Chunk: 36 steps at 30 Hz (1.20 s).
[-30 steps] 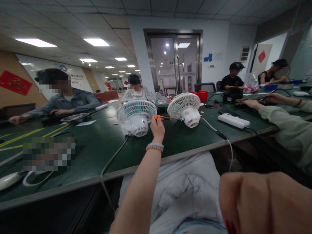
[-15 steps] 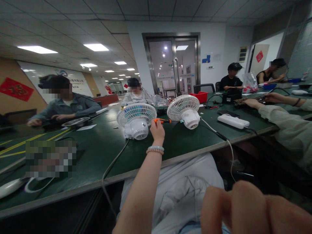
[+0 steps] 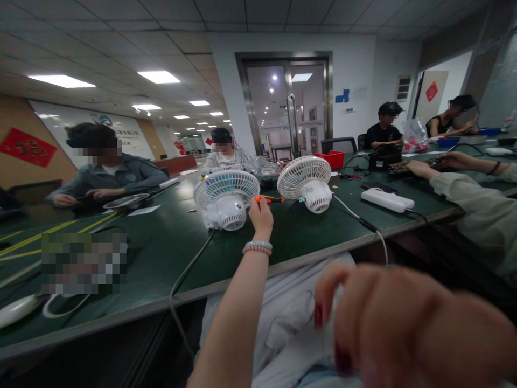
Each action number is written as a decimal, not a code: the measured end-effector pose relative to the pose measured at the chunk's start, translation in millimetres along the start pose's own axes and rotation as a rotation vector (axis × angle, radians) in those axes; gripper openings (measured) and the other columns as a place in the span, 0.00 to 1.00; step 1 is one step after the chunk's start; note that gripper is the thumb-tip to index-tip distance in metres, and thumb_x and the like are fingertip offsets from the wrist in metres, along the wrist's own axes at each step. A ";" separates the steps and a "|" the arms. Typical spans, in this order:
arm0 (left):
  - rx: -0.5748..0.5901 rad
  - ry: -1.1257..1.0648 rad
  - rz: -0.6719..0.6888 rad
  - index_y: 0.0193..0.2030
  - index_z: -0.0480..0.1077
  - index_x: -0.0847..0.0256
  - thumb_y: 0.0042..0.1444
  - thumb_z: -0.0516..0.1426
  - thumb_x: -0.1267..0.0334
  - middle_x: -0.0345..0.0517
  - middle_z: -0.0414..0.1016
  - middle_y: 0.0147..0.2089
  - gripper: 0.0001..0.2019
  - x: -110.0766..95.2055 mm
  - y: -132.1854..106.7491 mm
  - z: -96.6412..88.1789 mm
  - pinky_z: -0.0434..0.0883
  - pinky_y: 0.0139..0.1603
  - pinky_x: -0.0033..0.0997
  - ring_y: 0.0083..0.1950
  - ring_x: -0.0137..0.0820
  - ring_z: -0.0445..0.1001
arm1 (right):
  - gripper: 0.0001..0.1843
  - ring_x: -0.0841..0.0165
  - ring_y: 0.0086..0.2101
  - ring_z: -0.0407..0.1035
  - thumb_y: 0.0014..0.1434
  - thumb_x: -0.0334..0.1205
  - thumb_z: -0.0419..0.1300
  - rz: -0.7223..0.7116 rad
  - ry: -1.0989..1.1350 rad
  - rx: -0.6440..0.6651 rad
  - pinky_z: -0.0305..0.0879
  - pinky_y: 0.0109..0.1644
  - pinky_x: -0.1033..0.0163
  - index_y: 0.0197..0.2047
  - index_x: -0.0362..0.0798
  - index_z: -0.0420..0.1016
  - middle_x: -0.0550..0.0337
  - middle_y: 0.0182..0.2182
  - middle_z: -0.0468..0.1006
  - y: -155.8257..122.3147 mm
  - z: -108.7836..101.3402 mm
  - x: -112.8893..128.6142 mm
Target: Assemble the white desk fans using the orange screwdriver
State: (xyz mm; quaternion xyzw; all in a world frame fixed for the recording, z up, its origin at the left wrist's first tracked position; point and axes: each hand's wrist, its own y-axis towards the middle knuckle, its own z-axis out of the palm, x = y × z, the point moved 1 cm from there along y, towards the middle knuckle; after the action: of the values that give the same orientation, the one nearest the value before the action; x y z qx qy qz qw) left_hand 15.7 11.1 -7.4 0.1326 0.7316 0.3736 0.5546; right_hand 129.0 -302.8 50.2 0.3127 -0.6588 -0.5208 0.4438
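My left hand [image 3: 261, 215] is stretched out over the dark green table [image 3: 161, 242] and closed on an orange-handled screwdriver [image 3: 269, 199]. The tool lies level between two small white desk fans. The left fan [image 3: 226, 196] has a bluish inside, and the right fan [image 3: 307, 180] is tilted back. The screwdriver tip points toward the right fan's base. My right hand [image 3: 404, 328] is very near the camera at the lower right, over my lap, blurred, with bent fingers and red nails. Nothing shows in it.
Grey cables [image 3: 189, 264] run from the fans over the table's front edge. A white power strip [image 3: 386, 200] and a red bin [image 3: 334, 158] lie to the right. A co-worker's sleeved arm [image 3: 464, 199] reaches in from the right. Other people sit along the far side.
My right hand was a tight fist one second ago; it has since loosened and shifted left and up. My left hand and the screwdriver have hardly moved.
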 end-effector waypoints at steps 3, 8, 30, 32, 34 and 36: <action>-0.007 0.009 0.015 0.32 0.63 0.59 0.57 0.46 0.58 0.38 0.65 0.23 0.10 0.5 0.2 0.0 0.61 0.31 0.28 0.26 0.27 0.64 | 0.13 0.68 0.25 0.65 0.61 0.51 0.43 -0.011 0.015 -0.065 0.62 0.32 0.58 0.41 0.61 0.65 0.62 0.22 0.66 54.5 5.7 -75.3; -0.008 0.036 0.037 0.31 0.62 0.58 0.57 0.46 0.57 0.37 0.64 0.23 0.10 -1.0 0.7 -0.5 0.59 0.30 0.28 0.26 0.28 0.64 | 0.16 0.64 0.37 0.64 0.62 0.43 0.42 0.040 -0.579 0.129 0.58 0.43 0.58 0.34 0.46 0.67 0.54 0.30 0.69 84.3 16.3 -234.1; -0.022 0.106 -0.005 0.30 0.61 0.58 0.57 0.46 0.55 0.40 0.65 0.25 0.11 3.6 2.9 0.0 0.61 0.35 0.30 0.28 0.30 0.65 | 0.12 0.58 0.50 0.53 0.56 0.38 0.51 0.116 -1.024 0.579 0.42 0.54 0.50 0.39 0.47 0.75 0.52 0.47 0.69 20.7 44.6 -291.3; -0.017 0.106 -0.011 0.30 0.61 0.58 0.56 0.46 0.55 0.40 0.66 0.26 0.11 2.9 3.2 -0.4 0.62 0.36 0.31 0.29 0.30 0.65 | 0.12 0.58 0.50 0.53 0.56 0.38 0.51 0.116 -1.029 0.575 0.42 0.54 0.50 0.39 0.48 0.75 0.52 0.46 0.69 20.8 45.1 -292.5; -0.013 0.084 -0.014 0.31 0.63 0.59 0.56 0.47 0.55 0.41 0.67 0.27 0.10 2.2 3.6 -0.6 0.62 0.37 0.31 0.30 0.30 0.66 | 0.12 0.58 0.49 0.53 0.55 0.38 0.52 0.113 -1.031 0.571 0.43 0.54 0.51 0.39 0.47 0.74 0.52 0.46 0.69 21.1 45.5 -293.2; -0.022 0.047 -0.007 0.35 0.64 0.59 0.56 0.47 0.57 0.41 0.68 0.29 0.09 1.3 3.9 -0.6 0.63 0.38 0.31 0.31 0.29 0.67 | 0.12 0.58 0.49 0.53 0.55 0.38 0.52 0.112 -1.033 0.569 0.43 0.54 0.50 0.39 0.47 0.74 0.52 0.46 0.69 21.2 45.6 -293.4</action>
State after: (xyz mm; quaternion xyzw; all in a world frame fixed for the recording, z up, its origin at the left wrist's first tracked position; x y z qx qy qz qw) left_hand 13.8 14.4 -5.5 0.1154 0.7408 0.3827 0.5399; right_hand 209.0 -22.1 -8.3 0.0901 -0.9188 -0.3843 -0.0086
